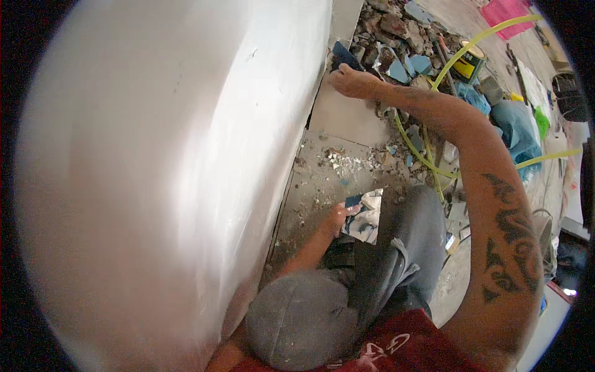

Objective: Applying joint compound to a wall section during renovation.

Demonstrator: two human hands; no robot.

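My right hand (354, 84) reaches far out along the foot of a white wall (260, 93). Its fingers close on a dark blue flat scraper (346, 57), held near the wall's lower edge. Closer to my body, my left hand (338, 218) grips a square flat plate (367, 218). White putty is smeared over much of that plate, with a dark blue patch showing near my fingers. The wall's surface looks smooth and shiny, with a small mark high up on it.
Broken rubble (393, 31) is heaped beyond my right hand. A yellow hose (489, 31) loops across the floor under my right arm. A tin can (469, 63), a blue plastic bag (517, 130) and a pink sheet (505, 15) lie at the right. White crumbs litter the floor.
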